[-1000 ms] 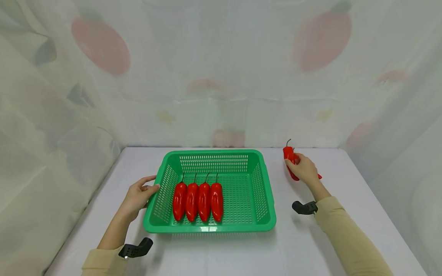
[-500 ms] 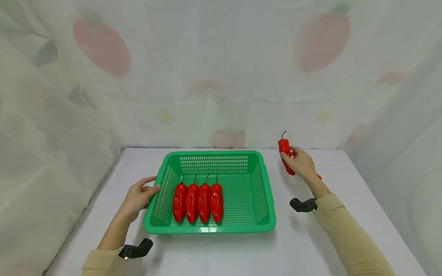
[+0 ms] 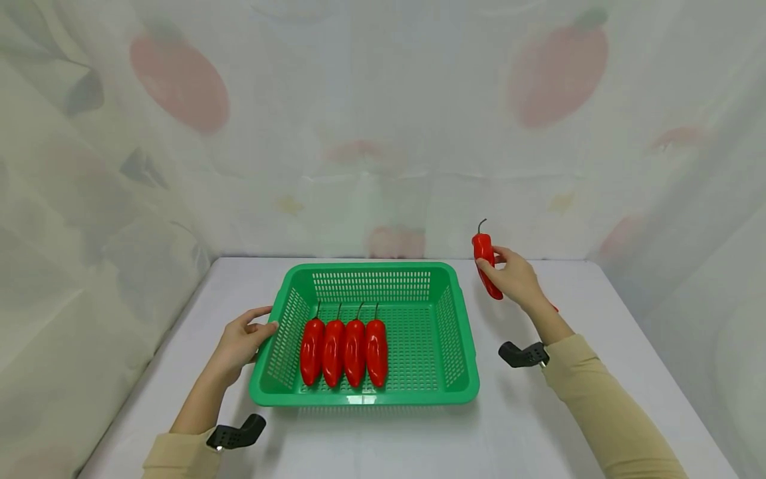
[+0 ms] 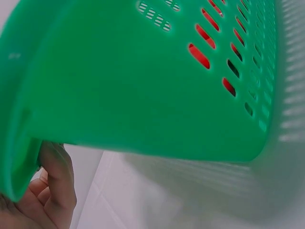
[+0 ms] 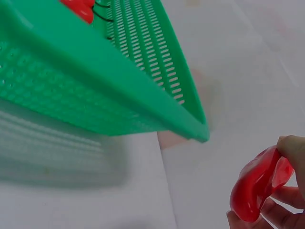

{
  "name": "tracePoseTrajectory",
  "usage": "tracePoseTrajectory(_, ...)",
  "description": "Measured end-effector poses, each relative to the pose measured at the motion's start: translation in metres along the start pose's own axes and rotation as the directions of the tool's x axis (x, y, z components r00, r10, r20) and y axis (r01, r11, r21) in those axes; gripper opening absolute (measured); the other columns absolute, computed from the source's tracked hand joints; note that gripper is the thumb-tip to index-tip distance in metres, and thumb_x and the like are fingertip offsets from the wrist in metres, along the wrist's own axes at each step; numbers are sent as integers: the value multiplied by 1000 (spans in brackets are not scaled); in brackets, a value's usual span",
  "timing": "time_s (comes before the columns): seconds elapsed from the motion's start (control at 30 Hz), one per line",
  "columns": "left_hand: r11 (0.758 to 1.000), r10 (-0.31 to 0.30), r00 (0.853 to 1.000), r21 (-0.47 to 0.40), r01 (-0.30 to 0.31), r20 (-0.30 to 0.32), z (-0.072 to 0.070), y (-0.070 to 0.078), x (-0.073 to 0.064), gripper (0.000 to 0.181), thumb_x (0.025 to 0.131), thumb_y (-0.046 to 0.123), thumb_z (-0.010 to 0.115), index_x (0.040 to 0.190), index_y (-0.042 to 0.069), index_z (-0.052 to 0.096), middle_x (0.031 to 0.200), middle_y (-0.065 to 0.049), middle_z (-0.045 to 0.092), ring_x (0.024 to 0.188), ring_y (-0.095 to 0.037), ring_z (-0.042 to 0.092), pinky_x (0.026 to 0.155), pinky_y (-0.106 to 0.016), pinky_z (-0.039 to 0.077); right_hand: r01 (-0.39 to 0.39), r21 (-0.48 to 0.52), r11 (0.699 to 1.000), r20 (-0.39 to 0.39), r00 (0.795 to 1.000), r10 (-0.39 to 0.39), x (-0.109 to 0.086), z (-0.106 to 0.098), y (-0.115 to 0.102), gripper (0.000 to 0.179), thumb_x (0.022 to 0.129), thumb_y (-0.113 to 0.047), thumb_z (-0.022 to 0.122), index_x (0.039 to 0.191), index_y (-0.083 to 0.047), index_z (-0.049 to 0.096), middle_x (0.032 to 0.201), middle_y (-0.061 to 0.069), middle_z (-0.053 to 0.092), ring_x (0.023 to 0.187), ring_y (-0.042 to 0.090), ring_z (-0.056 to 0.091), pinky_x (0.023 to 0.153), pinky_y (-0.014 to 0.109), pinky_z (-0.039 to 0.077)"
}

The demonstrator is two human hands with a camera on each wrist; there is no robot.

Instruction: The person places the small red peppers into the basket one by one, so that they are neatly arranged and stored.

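Observation:
A green plastic basket [image 3: 419,398] stands mid-table, with several red chili peppers [image 3: 354,352] side by side in its left half, stems toward the back. My left hand [image 3: 239,340] grips the basket's left rim, thumb over the edge; in the left wrist view curled fingers [image 4: 59,176] show under the rim. To the right of the basket, my right hand [image 3: 517,279] pinches another red chili pepper [image 3: 483,247], held stem up and raised off the table. The right wrist view shows that pepper [image 5: 252,191] between thumb and fingers, apart from the basket.
A small red tip [image 3: 555,309] shows behind my right wrist; the rest of it is hidden. The white table [image 3: 419,446] ends at a patterned curtain [image 3: 383,133] at the back, with more curtain on both sides.
My right hand has lifted the red chili pepper and moved it left and slightly up, away from the red piece behind the wrist. My left hand and the basket have stayed put.

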State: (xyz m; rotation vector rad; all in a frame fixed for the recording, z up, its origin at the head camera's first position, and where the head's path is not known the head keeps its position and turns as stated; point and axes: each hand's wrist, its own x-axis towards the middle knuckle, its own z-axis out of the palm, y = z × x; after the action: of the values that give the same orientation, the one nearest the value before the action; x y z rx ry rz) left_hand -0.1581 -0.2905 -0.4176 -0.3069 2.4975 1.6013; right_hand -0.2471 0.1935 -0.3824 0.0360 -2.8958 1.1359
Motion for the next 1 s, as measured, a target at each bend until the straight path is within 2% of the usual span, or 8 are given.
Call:
tracePoseTrajectory(0.23,1000,3,1000,5,-3,-4,0,1,-1,57,92,30,56,140,9,33,97,-14,63,73,-18,67,64,-35,56,3,69,998,45,999,-7,-2,2,-15,65,91,-39,53,140,-1,33,125,22,49,104,36,52,75,45,54)
tracePoseTrajectory(0.57,1000,3,1000,-1,-3,-1,0,0,-2,58,92,31,56,140,9,32,99,-15,63,73,-18,66,64,-36,56,8,87,996,68,998,-14,-5,9,-33,66,89,-40,56,140,-5,34,124,20,50,99,34,55,71,40,55)
tracePoseTrajectory(1.0,1000,13,1000,-9,-13,4,0,2,-1,58,92,31,56,141,9,32,100,-16,63,74,-18,66,63,-35,56,66,140,988,114,990,-83,-6,19,-48,61,90,-35,56,138,-2,37,124,19,51,98,32,56,68,35,56)
